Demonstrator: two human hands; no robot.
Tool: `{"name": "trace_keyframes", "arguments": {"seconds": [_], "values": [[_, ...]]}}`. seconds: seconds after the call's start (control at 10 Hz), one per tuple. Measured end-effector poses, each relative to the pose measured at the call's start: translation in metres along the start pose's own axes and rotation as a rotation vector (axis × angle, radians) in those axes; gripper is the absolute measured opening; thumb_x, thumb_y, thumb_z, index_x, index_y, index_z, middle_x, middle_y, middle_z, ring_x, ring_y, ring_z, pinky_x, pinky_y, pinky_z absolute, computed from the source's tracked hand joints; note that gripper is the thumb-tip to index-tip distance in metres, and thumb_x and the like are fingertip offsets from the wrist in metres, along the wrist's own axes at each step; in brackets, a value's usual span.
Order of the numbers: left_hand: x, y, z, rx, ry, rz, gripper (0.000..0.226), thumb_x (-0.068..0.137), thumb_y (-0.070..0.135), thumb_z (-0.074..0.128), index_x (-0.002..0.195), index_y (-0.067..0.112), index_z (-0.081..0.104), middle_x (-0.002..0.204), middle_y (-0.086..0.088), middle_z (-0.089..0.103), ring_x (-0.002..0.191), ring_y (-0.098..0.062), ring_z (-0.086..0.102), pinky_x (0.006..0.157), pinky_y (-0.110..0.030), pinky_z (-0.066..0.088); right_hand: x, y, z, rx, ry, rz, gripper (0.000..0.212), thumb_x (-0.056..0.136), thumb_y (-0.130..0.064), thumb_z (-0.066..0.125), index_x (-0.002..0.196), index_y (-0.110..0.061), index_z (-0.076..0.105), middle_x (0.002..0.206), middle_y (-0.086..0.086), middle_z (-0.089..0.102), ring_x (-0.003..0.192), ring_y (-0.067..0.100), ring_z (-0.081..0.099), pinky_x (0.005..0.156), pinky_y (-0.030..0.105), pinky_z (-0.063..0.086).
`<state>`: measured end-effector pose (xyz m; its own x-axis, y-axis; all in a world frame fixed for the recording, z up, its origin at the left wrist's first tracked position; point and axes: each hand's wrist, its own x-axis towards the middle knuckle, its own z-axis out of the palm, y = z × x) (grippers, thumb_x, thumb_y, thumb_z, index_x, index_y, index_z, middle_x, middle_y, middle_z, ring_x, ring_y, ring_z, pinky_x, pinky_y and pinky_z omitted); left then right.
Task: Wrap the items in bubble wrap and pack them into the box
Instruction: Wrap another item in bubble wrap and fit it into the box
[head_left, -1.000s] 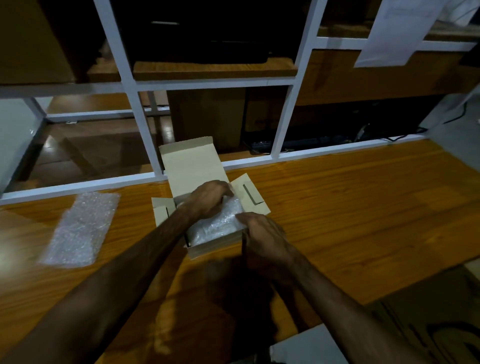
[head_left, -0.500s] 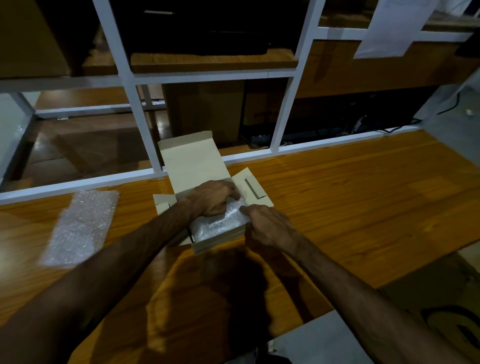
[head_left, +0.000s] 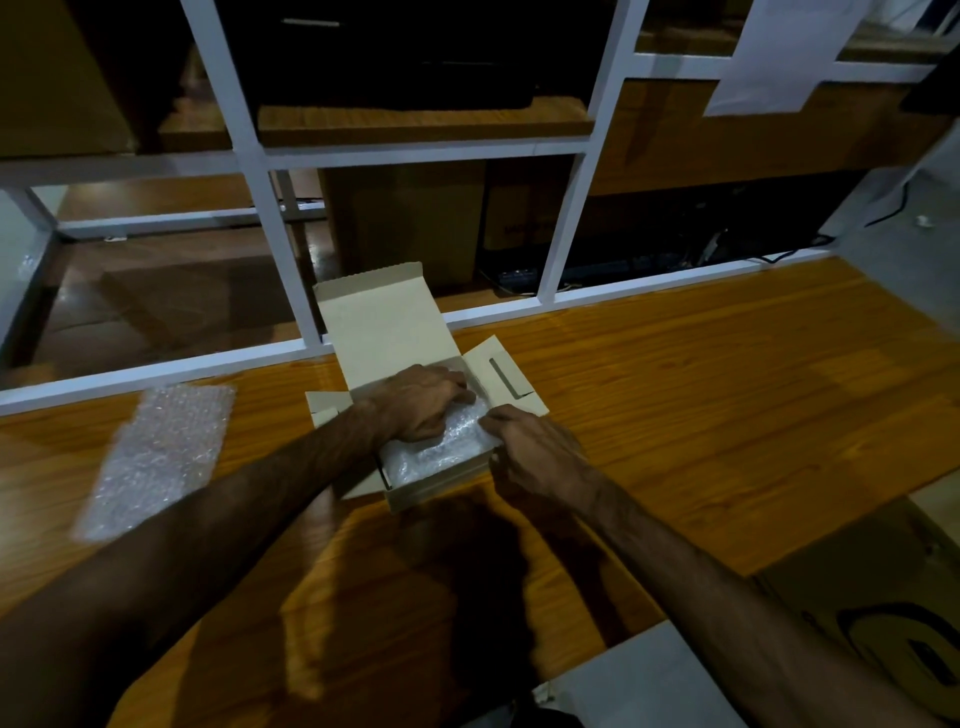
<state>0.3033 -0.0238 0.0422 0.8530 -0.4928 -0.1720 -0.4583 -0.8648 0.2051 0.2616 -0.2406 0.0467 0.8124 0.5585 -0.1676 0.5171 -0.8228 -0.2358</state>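
Item 1: cardboard box (head_left: 441, 486), small, open-topped, which I see on the wooden worktop (head_left: 701, 415) directly under both hands; its lid (head_left: 382, 322) stands up on the far side of the hands, with one side flap (head_left: 506, 376) splayed out beyond my right hand.

Item 2: bubble-wrapped bundle (head_left: 441, 447), lying inside the box, filling most of it; I cannot tell what is wrapped.

Item 3: left hand (head_left: 421, 402), palm down on the far part of the bundle, fingers bent over its top and pressing on it.

Item 4: right hand (head_left: 535, 452), at the box's right edge, fingertips curled onto the bundle's near-right corner, pinching the wrap.

Item 5: spare bubble wrap sheet (head_left: 156, 457), flat on the worktop, well apart to the left of my left forearm.
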Motion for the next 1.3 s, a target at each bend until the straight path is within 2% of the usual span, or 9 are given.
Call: {"name": "trace_keyframes", "arguments": {"seconds": [0.2, 0.4, 0.5, 0.7, 0.8, 0.9, 1.0, 1.2, 1.3], "values": [[-0.004, 0.001, -0.007, 0.024, -0.040, 0.010, 0.064, 0.089, 0.027, 0.075, 0.150, 0.020, 0.054, 0.152, -0.010, 0.052, 0.140, -0.029, 0.047, 0.117, -0.043, 0.036, 0.007, -0.009, 0.007, 0.044, 0.089, 0.062, 0.044, 0.092, -0.030, 0.074, 0.130, -0.016, 0.060, 0.131, 0.007, 0.063, 0.116, 0.025, 0.062, 0.101, 0.043, 0.054], [0.009, -0.018, 0.008, 0.013, -0.071, -0.048, 0.076, 0.075, 0.059, 0.049, 0.143, 0.028, 0.060, 0.143, -0.004, 0.060, 0.133, -0.025, 0.054, 0.113, -0.044, 0.043, 0.008, 0.002, -0.001, 0.033, 0.040, 0.003, 0.035, 0.094, -0.013, 0.067, 0.129, -0.014, 0.063, 0.127, 0.009, 0.068, 0.112, 0.025, 0.065, 0.100, 0.041, 0.055], [0.016, -0.026, 0.019, 0.051, -0.046, 0.001, 0.063, 0.081, 0.039, 0.070, 0.142, 0.031, 0.059, 0.140, 0.000, 0.061, 0.127, -0.020, 0.056, 0.110, -0.040, 0.046, 0.010, 0.007, -0.014, -0.015, -0.055, 0.014, 0.046, 0.099, -0.016, 0.064, 0.144, -0.017, 0.055, 0.140, 0.009, 0.061, 0.124, 0.024, 0.059, 0.104, 0.036, 0.051], [0.038, -0.055, 0.042, 0.063, 0.021, -0.089, 0.060, 0.076, 0.056, 0.051, 0.125, 0.027, 0.070, 0.121, 0.000, 0.070, 0.119, -0.025, 0.065, 0.101, -0.042, 0.055, 0.022, 0.002, -0.038, -0.045, -0.285, 0.064, 0.042, 0.104, -0.029, 0.049, 0.143, -0.016, 0.059, 0.144, 0.014, 0.061, 0.120, 0.029, 0.064, 0.099, 0.045, 0.054], [0.026, -0.030, 0.023, -0.215, -0.046, -0.172, 0.066, 0.076, 0.055, 0.053, 0.125, 0.015, 0.071, 0.116, -0.007, 0.071, 0.119, -0.032, 0.065, 0.091, -0.031, 0.055, 0.022, -0.001, -0.032, -0.087, -0.194, 0.054, 0.034, 0.101, -0.027, 0.057, 0.132, -0.017, 0.067, 0.132, 0.007, 0.069, 0.107, 0.022, 0.067, 0.090, 0.041, 0.057], [0.001, 0.007, -0.011, -0.185, -0.015, -0.151, 0.041, 0.094, 0.026, 0.062, 0.132, 0.013, 0.069, 0.129, -0.009, 0.070, 0.120, -0.028, 0.063, 0.101, -0.037, 0.050, 0.020, -0.005, -0.034, -0.125, -0.075, 0.012, 0.029, 0.099, -0.020, 0.066, 0.128, -0.018, 0.067, 0.125, 0.003, 0.070, 0.111, 0.020, 0.065, 0.095, 0.039, 0.056], [-0.014, 0.024, -0.010, -0.211, 0.059, -0.161, 0.035, 0.102, 0.023, 0.058, 0.133, 0.016, 0.069, 0.130, -0.008, 0.070, 0.118, -0.026, 0.064, 0.103, -0.039, 0.049, 0.030, -0.010, -0.039, -0.196, -0.031, -0.037, 0.017, 0.098, -0.023, 0.067, 0.115, -0.020, 0.067, 0.110, 0.003, 0.070, 0.104, 0.019, 0.067, 0.092, 0.038, 0.055], [-0.021, 0.027, 0.013, -0.296, 0.143, -0.218, 0.054, 0.098, 0.046, 0.060, 0.142, 0.015, 0.061, 0.137, -0.013, 0.064, 0.123, -0.033, 0.061, 0.104, -0.047, 0.050, 0.044, -0.016, -0.038, -0.355, -0.040, -0.077, 0.032, 0.093, -0.027, 0.075, 0.121, -0.015, 0.062, 0.116, 0.008, 0.067, 0.111, 0.026, 0.064, 0.097, 0.042, 0.053], [-0.020, 0.032, 0.018, -0.234, 0.107, -0.230, 0.082, 0.081, 0.068, 0.063, 0.147, 0.020, 0.056, 0.145, -0.010, 0.059, 0.128, -0.030, 0.056, 0.108, -0.045, 0.047, 0.043, -0.013, -0.035, -0.302, -0.013, -0.061, 0.030, 0.093, -0.027, 0.075, 0.119, -0.016, 0.065, 0.113, 0.005, 0.069, 0.108, 0.022, 0.067, 0.085, 0.033, 0.051]]}}
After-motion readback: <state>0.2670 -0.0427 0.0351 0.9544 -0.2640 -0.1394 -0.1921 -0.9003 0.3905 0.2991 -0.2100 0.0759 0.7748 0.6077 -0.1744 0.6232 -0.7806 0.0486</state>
